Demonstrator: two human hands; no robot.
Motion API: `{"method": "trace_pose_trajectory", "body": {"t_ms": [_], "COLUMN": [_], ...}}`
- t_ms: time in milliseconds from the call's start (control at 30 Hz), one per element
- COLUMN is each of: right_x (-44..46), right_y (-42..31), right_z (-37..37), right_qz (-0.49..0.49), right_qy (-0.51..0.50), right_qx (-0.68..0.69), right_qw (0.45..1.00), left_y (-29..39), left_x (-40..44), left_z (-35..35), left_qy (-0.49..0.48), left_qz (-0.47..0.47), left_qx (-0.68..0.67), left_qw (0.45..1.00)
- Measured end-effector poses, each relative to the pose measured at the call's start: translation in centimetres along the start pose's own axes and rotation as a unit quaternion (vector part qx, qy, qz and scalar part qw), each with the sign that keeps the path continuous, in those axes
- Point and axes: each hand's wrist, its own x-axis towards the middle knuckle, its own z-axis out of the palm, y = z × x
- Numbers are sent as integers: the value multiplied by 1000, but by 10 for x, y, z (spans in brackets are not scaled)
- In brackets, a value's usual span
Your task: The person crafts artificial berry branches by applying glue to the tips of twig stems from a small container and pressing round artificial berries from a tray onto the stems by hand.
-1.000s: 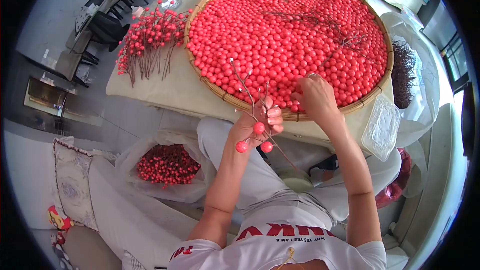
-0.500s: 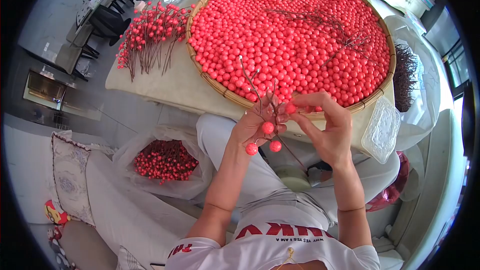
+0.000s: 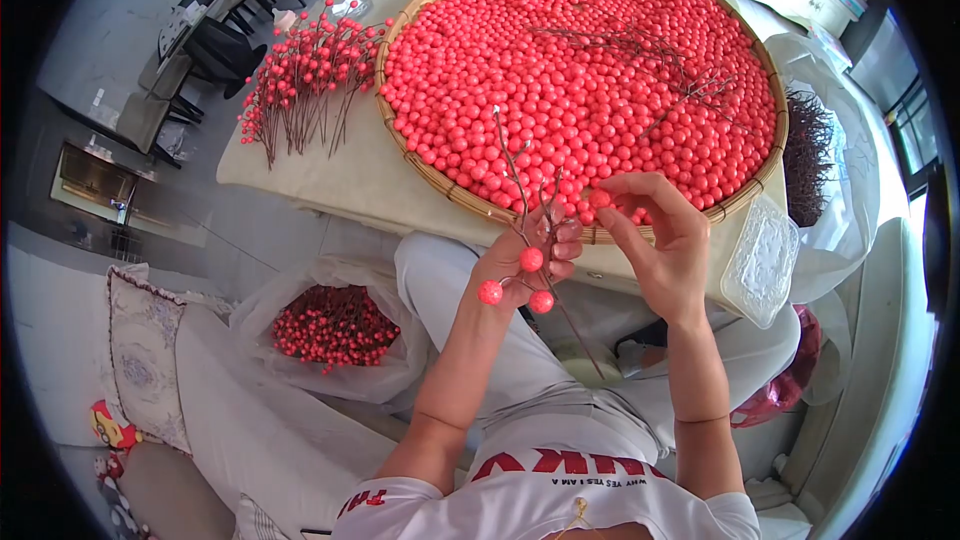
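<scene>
My left hand point(image 3: 528, 248) is closed around a brown artificial berry branch point(image 3: 511, 162). Bare pale-tipped twigs rise above the fingers, and a thin stem runs down to the right below them. Three red berries sit on twigs beneath this hand, one of them a glossy berry point(image 3: 490, 292) at the left. Thumb and index finger of my right hand point(image 3: 665, 250) pinch a single red berry point(image 3: 599, 199), close to the left fingertips. Both hands are at the near rim of a round woven tray point(image 3: 455, 190) full of loose red berries point(image 3: 560, 70).
Bare twigs point(image 3: 690, 90) lie on the berries. Finished berry stems point(image 3: 310, 70) rest at the table's left. A plastic bag of berry branches point(image 3: 335, 325) stands at lower left, a bag of bare stems point(image 3: 808, 155) at right. A clear plastic container point(image 3: 762, 260) sits at the table corner.
My right hand has moved slightly up and right with the berry, a little farther from the branch. The branch and its lower berries have shifted slightly left in my left hand.
</scene>
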Motion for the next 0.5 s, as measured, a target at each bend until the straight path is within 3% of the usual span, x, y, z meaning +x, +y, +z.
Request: {"method": "trace_pose_trajectory", "body": {"t_ms": [167, 300, 500], "right_x": [-5, -12, -14], "right_y": [-3, -3, -5], "right_z": [2, 8, 12], "right_qz": [23, -135, -165], "right_qy": [-12, 15, 5], "right_qx": [42, -61, -122], "right_qw": [999, 989, 979], "left_y": [-5, -7, -13], "left_x": [1, 0, -3], "left_z": [5, 10, 23], "left_qy": [24, 110, 130], "left_qz": [26, 106, 174], "left_qx": [13, 197, 293], "left_qw": [999, 968, 931]}}
